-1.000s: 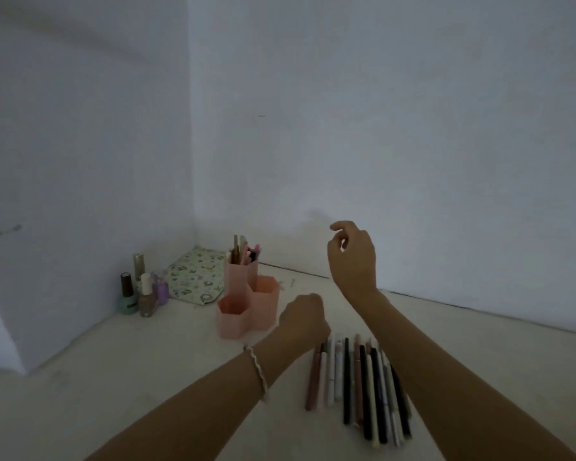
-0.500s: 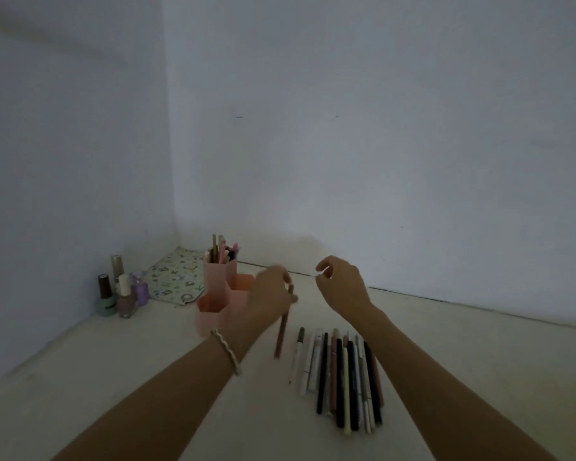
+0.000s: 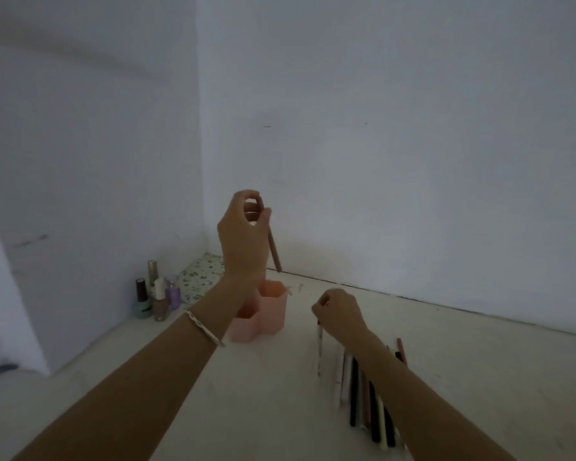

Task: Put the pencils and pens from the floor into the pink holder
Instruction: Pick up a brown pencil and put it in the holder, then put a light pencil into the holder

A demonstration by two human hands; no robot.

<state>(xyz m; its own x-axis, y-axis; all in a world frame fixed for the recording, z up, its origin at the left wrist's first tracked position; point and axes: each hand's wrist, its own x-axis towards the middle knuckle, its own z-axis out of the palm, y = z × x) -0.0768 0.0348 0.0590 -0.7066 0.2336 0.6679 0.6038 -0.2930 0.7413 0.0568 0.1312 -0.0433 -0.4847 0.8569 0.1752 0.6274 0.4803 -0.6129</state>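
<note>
Pink holder [image 3: 269,311] sits on the floor; above it our left hand [image 3: 243,237] pinches a brown pencil [image 3: 272,242], tip down. Right of the holder, our right hand [image 3: 341,315] grips a pale pen [image 3: 319,349] over the remaining row of pens [image 3: 368,397].

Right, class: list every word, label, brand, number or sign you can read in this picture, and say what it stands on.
No text can be read anywhere.
Nail polish bottles: any labels are too small and dim to read.
Pens on the floor: any print is too small and blurred to read.
Patterned pouch: only a pattern shows, no words.
Pink holder: plain.
</note>
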